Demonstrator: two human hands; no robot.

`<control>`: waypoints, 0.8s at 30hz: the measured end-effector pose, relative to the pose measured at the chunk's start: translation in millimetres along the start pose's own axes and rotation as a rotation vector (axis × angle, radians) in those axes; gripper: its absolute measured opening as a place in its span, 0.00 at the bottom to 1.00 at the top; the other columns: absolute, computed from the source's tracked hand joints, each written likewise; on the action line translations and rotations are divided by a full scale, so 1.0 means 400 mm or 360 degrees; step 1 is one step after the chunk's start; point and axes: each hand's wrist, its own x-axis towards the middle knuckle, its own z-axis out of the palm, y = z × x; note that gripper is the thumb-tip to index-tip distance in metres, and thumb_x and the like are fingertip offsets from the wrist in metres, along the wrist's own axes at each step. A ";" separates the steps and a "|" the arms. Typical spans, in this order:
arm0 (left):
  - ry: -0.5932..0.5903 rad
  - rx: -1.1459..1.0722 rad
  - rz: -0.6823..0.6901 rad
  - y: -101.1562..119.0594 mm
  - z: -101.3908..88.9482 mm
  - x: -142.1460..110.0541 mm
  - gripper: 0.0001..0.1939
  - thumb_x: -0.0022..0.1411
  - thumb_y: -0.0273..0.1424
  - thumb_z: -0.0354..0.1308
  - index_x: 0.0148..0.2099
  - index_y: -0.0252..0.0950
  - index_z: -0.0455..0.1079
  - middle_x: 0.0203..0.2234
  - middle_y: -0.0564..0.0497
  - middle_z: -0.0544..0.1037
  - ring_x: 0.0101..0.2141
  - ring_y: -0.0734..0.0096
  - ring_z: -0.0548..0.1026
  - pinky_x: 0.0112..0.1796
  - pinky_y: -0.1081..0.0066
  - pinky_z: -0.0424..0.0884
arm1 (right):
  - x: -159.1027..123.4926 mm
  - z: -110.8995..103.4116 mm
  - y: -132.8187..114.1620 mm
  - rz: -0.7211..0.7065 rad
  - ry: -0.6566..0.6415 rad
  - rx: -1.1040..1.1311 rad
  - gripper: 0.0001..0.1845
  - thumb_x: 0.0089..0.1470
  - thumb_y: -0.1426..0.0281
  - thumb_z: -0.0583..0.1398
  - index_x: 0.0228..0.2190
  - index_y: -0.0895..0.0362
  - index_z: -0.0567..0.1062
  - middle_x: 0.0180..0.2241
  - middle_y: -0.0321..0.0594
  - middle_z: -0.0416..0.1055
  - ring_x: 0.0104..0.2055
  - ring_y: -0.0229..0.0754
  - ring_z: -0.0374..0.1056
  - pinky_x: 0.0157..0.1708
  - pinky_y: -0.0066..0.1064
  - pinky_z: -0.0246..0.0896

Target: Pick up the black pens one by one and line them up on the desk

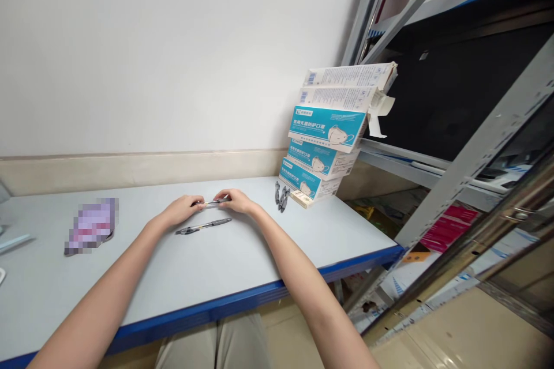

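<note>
A clear-barrelled pen (pixel 212 204) lies crosswise between my two hands, just above or on the table. My left hand (pixel 185 209) has its fingers closed on the pen's left end. At the other end my right hand (pixel 234 200) grips it, fingers bent round the grey tip section. Closer to me, a second pen (pixel 203 226) rests on the tabletop, slightly slanted, touched by neither hand. Several dark pen parts or short pens (pixel 283 198) sit in a small group to the right, beside a small cream box (pixel 302 198).
Blue and white mask boxes (pixel 322 144) are stacked at the table's back right, the upper ones torn at the end. A blurred purple item (pixel 92 225) lies on the left of the table (pixel 173 282). Metal shelving (pixel 480 167) stands close on the right.
</note>
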 end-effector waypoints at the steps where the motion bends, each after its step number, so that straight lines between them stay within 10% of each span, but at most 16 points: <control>1: 0.0008 0.0003 0.0002 0.000 0.000 0.000 0.19 0.57 0.43 0.42 0.34 0.37 0.68 0.26 0.52 0.72 0.29 0.67 0.67 0.31 0.73 0.58 | 0.000 0.000 -0.002 0.0001 -0.0016 0.0021 0.14 0.50 0.72 0.58 0.41 0.59 0.73 0.38 0.40 0.72 0.34 0.34 0.65 0.37 0.25 0.56; 24: -0.0023 -0.0167 0.0094 -0.015 0.003 0.006 0.18 0.55 0.43 0.43 0.31 0.36 0.67 0.26 0.52 0.72 0.28 0.68 0.66 0.31 0.72 0.59 | -0.009 -0.017 -0.016 -0.0159 0.0098 -0.0154 0.09 0.49 0.76 0.58 0.34 0.57 0.74 0.31 0.36 0.72 0.33 0.35 0.65 0.38 0.26 0.55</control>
